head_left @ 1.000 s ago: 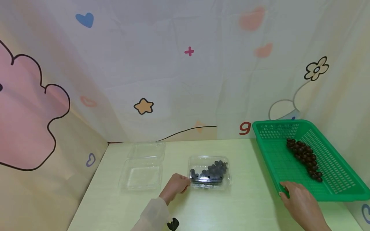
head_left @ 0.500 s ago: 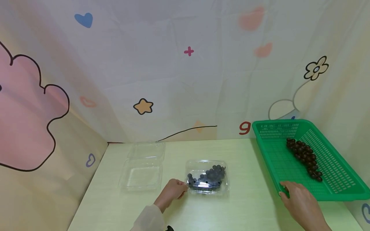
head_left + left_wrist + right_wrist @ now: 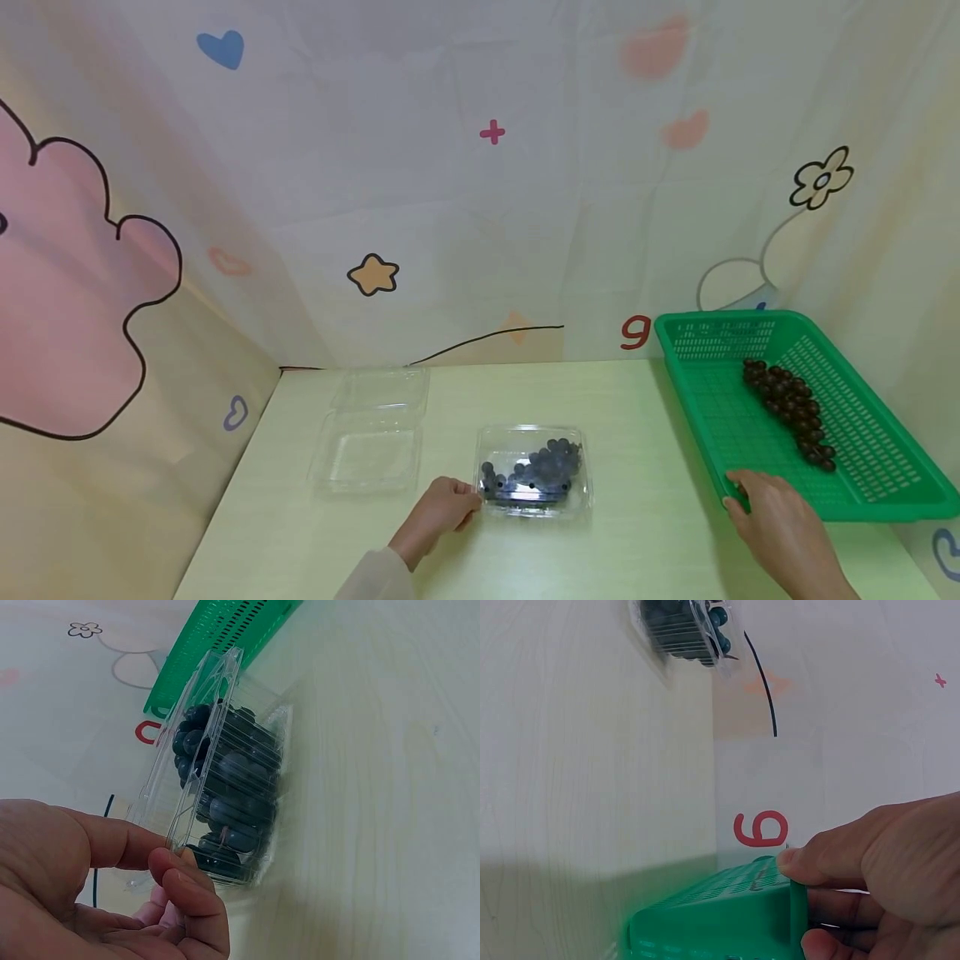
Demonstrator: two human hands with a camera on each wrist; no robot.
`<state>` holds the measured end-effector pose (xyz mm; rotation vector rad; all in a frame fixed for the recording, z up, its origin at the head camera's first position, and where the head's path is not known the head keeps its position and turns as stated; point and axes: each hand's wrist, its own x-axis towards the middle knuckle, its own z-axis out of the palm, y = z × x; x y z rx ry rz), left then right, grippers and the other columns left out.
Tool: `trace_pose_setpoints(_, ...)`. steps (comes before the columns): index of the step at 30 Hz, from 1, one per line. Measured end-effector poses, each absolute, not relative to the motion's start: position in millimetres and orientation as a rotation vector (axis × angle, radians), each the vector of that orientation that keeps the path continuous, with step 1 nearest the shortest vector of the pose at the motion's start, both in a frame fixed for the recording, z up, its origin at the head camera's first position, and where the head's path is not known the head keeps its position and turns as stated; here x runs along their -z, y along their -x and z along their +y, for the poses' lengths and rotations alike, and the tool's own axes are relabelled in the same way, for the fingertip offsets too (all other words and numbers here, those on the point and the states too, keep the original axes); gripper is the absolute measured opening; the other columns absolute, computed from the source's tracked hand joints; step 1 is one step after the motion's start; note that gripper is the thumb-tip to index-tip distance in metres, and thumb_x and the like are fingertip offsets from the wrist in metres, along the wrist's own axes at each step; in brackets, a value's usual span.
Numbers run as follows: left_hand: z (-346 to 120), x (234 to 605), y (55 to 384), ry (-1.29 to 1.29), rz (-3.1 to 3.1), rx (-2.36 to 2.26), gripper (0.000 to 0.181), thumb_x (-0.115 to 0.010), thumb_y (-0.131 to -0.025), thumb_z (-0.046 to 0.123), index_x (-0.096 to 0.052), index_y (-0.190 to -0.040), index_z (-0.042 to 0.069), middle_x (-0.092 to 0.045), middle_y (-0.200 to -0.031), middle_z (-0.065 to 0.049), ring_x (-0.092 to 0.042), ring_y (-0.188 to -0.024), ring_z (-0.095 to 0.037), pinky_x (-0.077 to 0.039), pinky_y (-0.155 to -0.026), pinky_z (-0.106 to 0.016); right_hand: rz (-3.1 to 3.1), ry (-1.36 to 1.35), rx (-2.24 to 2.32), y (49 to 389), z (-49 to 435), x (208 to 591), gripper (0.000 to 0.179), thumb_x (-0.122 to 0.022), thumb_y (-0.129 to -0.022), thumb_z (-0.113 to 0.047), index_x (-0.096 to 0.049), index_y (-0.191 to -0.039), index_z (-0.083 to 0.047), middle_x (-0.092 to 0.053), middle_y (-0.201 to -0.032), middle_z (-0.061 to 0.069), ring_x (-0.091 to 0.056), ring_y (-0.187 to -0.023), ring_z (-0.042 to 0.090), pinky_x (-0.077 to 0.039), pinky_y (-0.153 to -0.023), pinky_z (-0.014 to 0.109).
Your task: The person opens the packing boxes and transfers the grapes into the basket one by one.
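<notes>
A clear plastic clamshell box (image 3: 491, 442) with a bunch of dark grapes (image 3: 551, 467) inside stands at the middle of the table, its lid down. My left hand (image 3: 442, 510) pinches the box's rim at its left side; the left wrist view shows thumb and fingers (image 3: 196, 900) on that edge. At the right is a green plastic basket (image 3: 701, 433) holding a reddish-brown bunch of grapes (image 3: 791, 408). My right hand (image 3: 783, 529) grips the basket's near left rim, thumb on one side and fingers on the other, as the right wrist view shows.
An open, see-through clamshell box (image 3: 375, 458) lies on the table (image 3: 270, 533) left of the filled one, its lid folded back toward the wall. A printed cloth (image 3: 450, 208) hangs behind and at both sides of the table.
My left hand has drawn the filled clamshell box nearer to me and slightly left. The right hand and the green basket have stayed in place.
</notes>
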<state>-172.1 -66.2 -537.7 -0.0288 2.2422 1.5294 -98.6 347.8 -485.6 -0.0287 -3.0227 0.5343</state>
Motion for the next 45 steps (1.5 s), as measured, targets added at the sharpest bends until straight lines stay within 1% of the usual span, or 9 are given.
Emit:
trace_pose_setpoints(5,-70,538,166,0.02,2.24,-1.521,0.023,-0.062,-0.089,0.005,-0.055,-0.069,0.013,-0.049,-0.059,0.005,-0.042,-0.054,-0.007,-0.034,-0.055,-0.021,-3.032,0.03,-0.536,99,348,485,0.033,-0.08,-0.086,-0.003,-0.068,-0.112,0.013,-0.068,-0.105,0.033,-0.063,-0.096,0.053,-0.054,-0.074,0.061)
trace_pose_setpoints(12,-74,534,158,-0.017,2.222,-1.509,0.025,-0.061,-0.087,0.004,-0.053,-0.065,0.013,-0.048,-0.057,0.005,-0.04,-0.053,-0.008,-0.032,-0.053,-0.021,-3.044,0.038,-0.547,100,348,484,0.034,-0.079,-0.086,-0.004,-0.067,-0.113,0.013,-0.068,-0.105,0.033,-0.063,-0.095,0.052,-0.055,-0.072,0.06)
trace_pose_setpoints(21,-80,536,152,0.016,2.21,-1.467,0.012,-0.065,-0.088,0.004,-0.062,-0.077,0.007,-0.052,-0.062,0.003,-0.045,-0.057,-0.009,-0.038,-0.056,-0.021,-3.044,0.03,-0.551,99,348,484,0.034,-0.08,-0.086,-0.003,-0.067,-0.112,0.014,-0.068,-0.103,0.032,-0.063,-0.093,0.052,-0.055,-0.071,0.059)
trace_pose_setpoints(31,-82,533,146,0.003,2.168,-1.51,0.007,-0.064,-0.088,0.002,-0.063,-0.082,0.003,-0.056,-0.068,0.0,-0.05,-0.062,-0.01,-0.046,-0.059,-0.022,-3.066,0.044,-0.562,99,348,483,0.034,-0.079,-0.087,-0.004,-0.066,-0.113,0.014,-0.068,-0.104,0.032,-0.063,-0.092,0.05,-0.055,-0.07,0.058)
trace_pose_setpoints(45,-84,533,144,-0.005,2.152,-1.529,0.008,-0.064,-0.089,0.003,-0.063,-0.081,0.003,-0.057,-0.069,0.0,-0.052,-0.062,-0.01,-0.048,-0.058,-0.021,-3.1,0.092,-0.577,99,348,483,0.037,-0.079,-0.089,-0.008,-0.066,-0.115,0.014,-0.066,-0.109,0.035,-0.062,-0.096,0.053,-0.054,-0.073,0.059)
